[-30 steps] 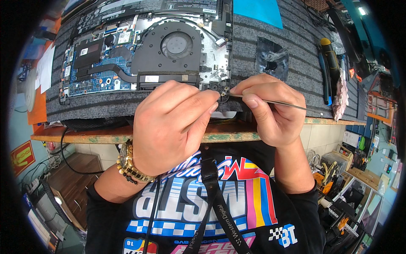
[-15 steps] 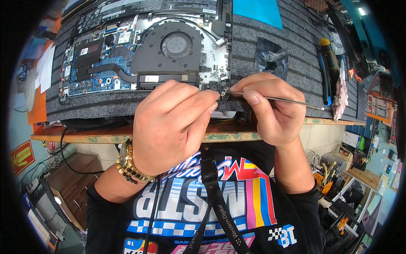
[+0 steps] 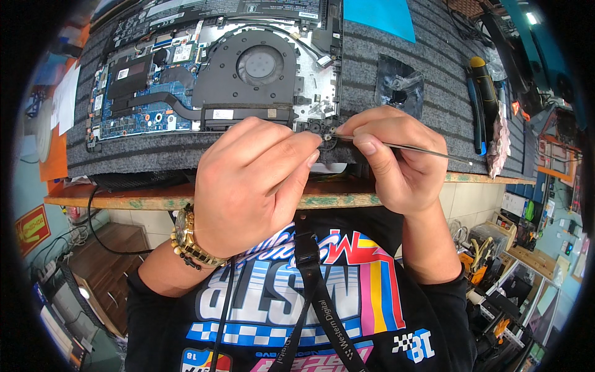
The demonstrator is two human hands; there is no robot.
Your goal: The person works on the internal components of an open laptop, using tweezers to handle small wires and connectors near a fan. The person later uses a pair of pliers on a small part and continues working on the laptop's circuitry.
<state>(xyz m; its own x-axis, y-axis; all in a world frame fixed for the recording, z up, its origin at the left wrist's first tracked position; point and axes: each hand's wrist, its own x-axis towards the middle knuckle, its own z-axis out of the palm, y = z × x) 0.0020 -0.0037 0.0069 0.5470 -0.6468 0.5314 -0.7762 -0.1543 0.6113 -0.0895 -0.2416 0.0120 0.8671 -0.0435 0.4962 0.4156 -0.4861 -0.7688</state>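
An opened laptop (image 3: 313,84) lies on a grey striped mat, its insides facing up. My left hand (image 3: 254,173) bends over the laptop's near edge, thumb and forefinger pinched together by the lower right corner. Whatever they hold is hidden behind the fingers. From the other side, my right hand (image 3: 403,155) grips thin metal tweezers (image 3: 421,149) between thumb and fingers. Their working end points left at a small dark round part (image 3: 328,135) in that corner. Left of it sit the black fan (image 3: 245,87), a heat pipe and the blue circuit board (image 3: 152,118).
Right of the laptop lie a small dark plastic pouch (image 3: 398,87) and a blue sheet (image 3: 379,18). Farther right are a black-and-yellow screwdriver (image 3: 482,80), a blue-handled tool (image 3: 476,115) and a pinkish wrapped strip (image 3: 499,146). The wooden table edge (image 3: 142,199) runs in front of me.
My right hand and the tweezers have shifted very slightly at the laptop's corner. My left hand keeps its place.
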